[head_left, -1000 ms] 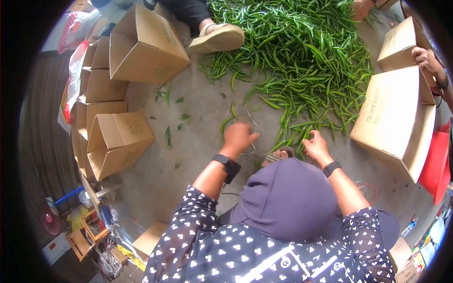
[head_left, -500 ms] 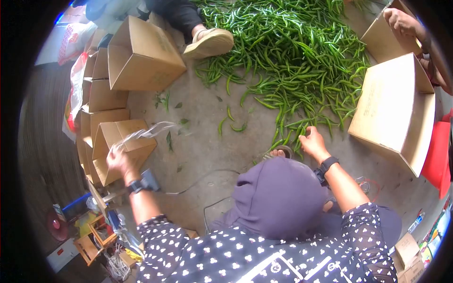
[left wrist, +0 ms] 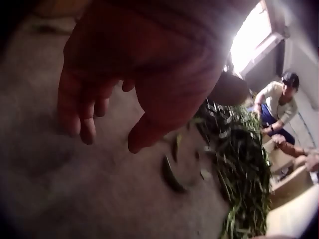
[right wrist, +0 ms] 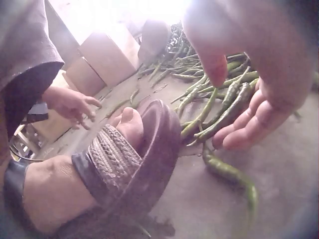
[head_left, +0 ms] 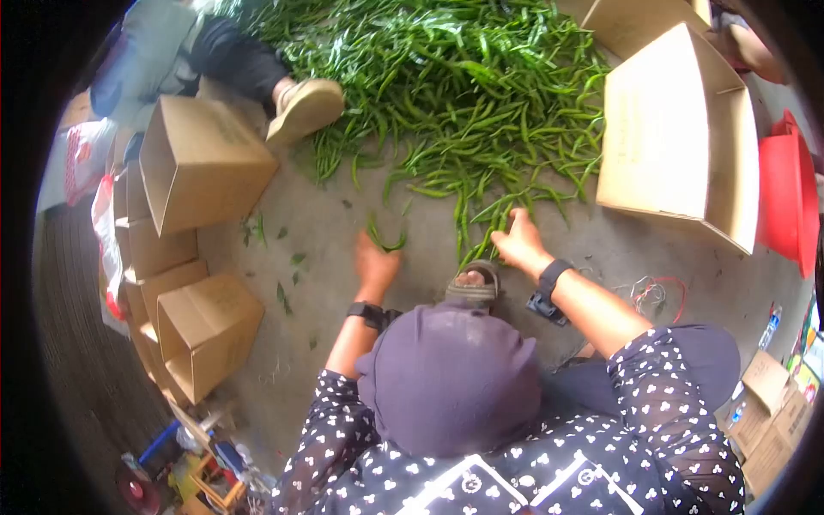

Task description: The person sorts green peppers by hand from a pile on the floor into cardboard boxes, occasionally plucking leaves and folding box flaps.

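Note:
Green chili peppers (head_left: 463,103) lie in a big heap on the floor. My left hand (head_left: 376,268) is low over the floor, left of the sandaled foot. Just ahead of it are a few stray chilies (head_left: 386,242). In the left wrist view, its fingers (left wrist: 87,112) hang loosely bent with nothing between them, and a single chili (left wrist: 172,175) lies beyond the thumb. At the heap's near edge is my right hand (head_left: 522,245). The right wrist view has its thumb and bent fingers (right wrist: 249,127) apart, with several chilies (right wrist: 219,112) showing in the gap.
Cardboard boxes (head_left: 206,176) line the left side, and a large box (head_left: 657,137) stands at right before a red basin (head_left: 788,197). A sandaled foot (head_left: 472,283) is planted between the hands. Another person's shoe (head_left: 309,107) borders the heap. Loose leaves (head_left: 281,296) dot the floor.
My left hand swung out to the boxes at left with a clear plastic strip, then came back bare to the stray chilies. The right hand stays at the heap's edge. The head view has shifted.

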Available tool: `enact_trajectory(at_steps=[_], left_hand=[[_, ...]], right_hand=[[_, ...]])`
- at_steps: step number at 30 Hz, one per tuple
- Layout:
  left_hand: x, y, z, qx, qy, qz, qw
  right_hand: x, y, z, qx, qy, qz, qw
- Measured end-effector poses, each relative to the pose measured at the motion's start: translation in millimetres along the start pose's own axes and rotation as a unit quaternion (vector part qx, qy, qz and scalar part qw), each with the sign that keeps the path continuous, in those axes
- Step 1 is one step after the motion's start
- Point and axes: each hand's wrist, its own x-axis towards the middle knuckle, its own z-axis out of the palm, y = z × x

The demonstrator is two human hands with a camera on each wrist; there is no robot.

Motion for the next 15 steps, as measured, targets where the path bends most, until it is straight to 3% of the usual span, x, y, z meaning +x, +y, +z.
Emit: enact_trajectory(at_steps=[3, 5, 6, 7, 9, 10, 11, 13, 15], left_hand=[[6, 48, 46, -0.052, -0.058, 0.108, 0.991], [10, 98, 64, -0.124, -0.124, 0.147, 0.973], [15, 122, 67, -0.129, -0.129, 0.175, 0.967], [24, 144, 67, -0.133, -0.134, 0.201, 0.961], [48, 169, 69, -0.200, -0.129, 0.271, 0.933], [49, 190, 56, -0.281, -0.154, 0.249, 0.914], [47, 214, 29, -0.270, -0.177, 0.264, 0.909], [71, 234, 10, -0.243, -0.126, 0.300, 0.914], [99, 248, -13, -0.181, 0.014, 0.340, 0.923]], right_hand=[[-1, -4, -2, 0.059, -0.022, 0.040, 0.997], [24, 7, 19, 0.088, 0.033, -0.005, 0.996], [31, -6, 10, 0.067, 0.020, -0.014, 0.997], [34, -22, -6, 0.068, 0.027, -0.019, 0.997], [39, -50, -35, 0.223, 0.044, -0.084, 0.970], [59, -48, -41, 0.217, 0.063, -0.083, 0.971], [59, -61, -58, 0.150, 0.107, -0.109, 0.977], [63, -80, -88, 0.130, 0.136, -0.194, 0.963], [73, -88, -111, 0.090, 0.205, -0.238, 0.945]])
